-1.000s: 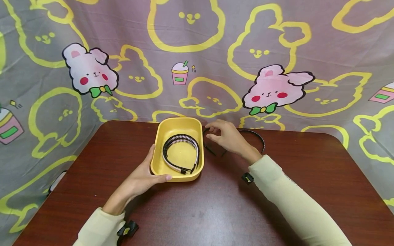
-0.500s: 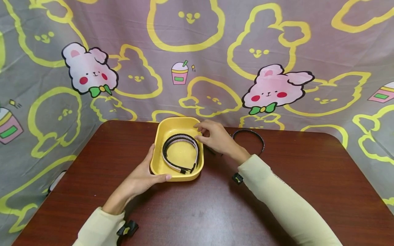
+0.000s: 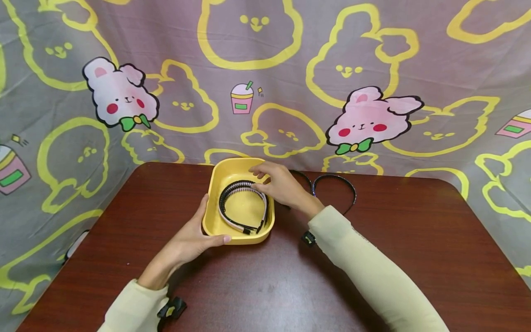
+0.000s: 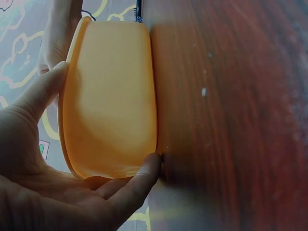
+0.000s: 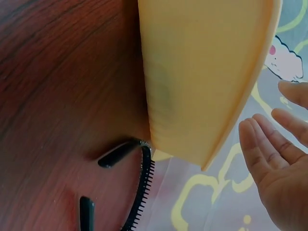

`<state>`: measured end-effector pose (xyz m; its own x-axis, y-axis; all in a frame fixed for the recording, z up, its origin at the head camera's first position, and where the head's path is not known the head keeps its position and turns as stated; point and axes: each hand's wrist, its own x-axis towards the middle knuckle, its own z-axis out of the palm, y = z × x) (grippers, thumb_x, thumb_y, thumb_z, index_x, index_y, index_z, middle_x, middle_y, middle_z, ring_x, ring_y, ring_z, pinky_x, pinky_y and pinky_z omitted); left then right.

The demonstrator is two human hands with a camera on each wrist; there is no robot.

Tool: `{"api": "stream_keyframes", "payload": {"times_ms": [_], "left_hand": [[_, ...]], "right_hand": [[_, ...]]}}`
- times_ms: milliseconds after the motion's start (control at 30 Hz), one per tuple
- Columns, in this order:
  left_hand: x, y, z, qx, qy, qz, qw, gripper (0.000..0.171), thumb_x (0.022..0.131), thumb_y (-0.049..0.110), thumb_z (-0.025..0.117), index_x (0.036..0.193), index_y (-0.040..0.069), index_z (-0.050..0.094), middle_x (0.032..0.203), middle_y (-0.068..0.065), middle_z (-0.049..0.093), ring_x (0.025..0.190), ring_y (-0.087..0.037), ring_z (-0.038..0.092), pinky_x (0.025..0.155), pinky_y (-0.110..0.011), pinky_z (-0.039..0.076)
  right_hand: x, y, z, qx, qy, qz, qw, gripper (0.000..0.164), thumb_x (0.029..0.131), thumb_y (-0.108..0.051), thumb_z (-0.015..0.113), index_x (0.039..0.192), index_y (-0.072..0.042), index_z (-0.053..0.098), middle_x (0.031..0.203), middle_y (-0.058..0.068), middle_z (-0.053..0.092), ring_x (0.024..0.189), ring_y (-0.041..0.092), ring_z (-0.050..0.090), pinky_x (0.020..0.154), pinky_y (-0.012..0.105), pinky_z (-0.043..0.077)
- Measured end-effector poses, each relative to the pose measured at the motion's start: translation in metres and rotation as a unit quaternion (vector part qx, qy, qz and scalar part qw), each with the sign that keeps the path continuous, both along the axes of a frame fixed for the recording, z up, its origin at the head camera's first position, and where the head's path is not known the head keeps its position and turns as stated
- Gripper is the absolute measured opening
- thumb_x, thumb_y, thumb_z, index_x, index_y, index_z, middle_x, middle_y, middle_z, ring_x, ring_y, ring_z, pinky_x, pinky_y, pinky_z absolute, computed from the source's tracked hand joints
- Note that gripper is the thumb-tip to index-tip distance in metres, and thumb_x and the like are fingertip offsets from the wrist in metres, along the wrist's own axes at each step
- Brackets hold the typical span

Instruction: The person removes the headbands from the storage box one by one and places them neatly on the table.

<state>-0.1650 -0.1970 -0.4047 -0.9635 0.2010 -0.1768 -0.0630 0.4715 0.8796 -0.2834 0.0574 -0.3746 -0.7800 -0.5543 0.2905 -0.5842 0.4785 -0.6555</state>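
Note:
A yellow plastic box [image 3: 238, 241] sits on the table, and my left hand [image 3: 186, 244] grips its near left corner. The left thumb lies on the rim, while in the left wrist view a finger [image 4: 144, 175] reaches under the lower edge. Inside the box lie several toothed hair hoops, among them a black one [image 3: 222, 205] and a pale pink one [image 3: 237, 226]. My right hand [image 3: 280, 184] hovers over the box's right rim, fingertips above the hoops. Its fingers are loosely bent and hold nothing; the right wrist view shows the hand [image 5: 276, 154] apart from the box wall.
Right of the box, two dark hair hoops lie on the brown table [image 3: 406, 240]: one whole arc [image 3: 355, 191] and another [image 3: 304, 175] partly behind the right hand. A patterned curtain [image 3: 282, 83] hangs along the table's back edge.
My right hand has moved left, from above the hoops on the table to over the box, uncovering more of those hoops. The left hand and the box have stayed put.

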Motion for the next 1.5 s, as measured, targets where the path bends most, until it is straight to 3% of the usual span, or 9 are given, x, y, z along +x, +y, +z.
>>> {"api": "stream_keyframes", "payload": {"times_ms": [333,1233,1500], "left_hand": [[0.000,0.000,0.001,-0.003,-0.002,0.001,1.0000,0.133,0.082,0.028,0.089,0.168,0.014,-0.011,0.177,-0.017,0.004,0.160,-0.039,0.017,0.128,-0.059,0.015],[0.000,-0.001,-0.001,0.003,0.004,0.001,1.0000,0.133,0.082,0.026,0.090,0.168,0.013,-0.010,0.177,-0.016,0.002,0.160,-0.038,0.015,0.129,-0.058,0.013],[0.000,-0.001,0.000,0.008,0.000,0.001,1.0000,0.133,0.082,0.026,0.090,0.168,0.014,-0.011,0.177,-0.016,0.002,0.160,-0.038,0.014,0.129,-0.058,0.012]], "right_hand": [[-0.007,-0.010,-0.008,0.014,0.020,0.015,1.000,0.039,0.095,-0.011,0.076,0.132,0.001,0.069,0.124,0.020,0.073,0.111,0.031,0.069,0.096,0.048,0.059],[-0.025,-0.020,-0.020,0.048,-0.023,0.017,0.998,0.038,0.096,-0.007,0.074,0.132,0.000,0.070,0.129,0.016,0.073,0.118,0.030,0.067,0.104,0.044,0.055],[-0.029,-0.022,-0.018,0.070,0.003,0.028,0.997,0.034,0.095,-0.006,0.073,0.128,0.002,0.071,0.124,0.017,0.074,0.114,0.030,0.069,0.102,0.043,0.055]]}}
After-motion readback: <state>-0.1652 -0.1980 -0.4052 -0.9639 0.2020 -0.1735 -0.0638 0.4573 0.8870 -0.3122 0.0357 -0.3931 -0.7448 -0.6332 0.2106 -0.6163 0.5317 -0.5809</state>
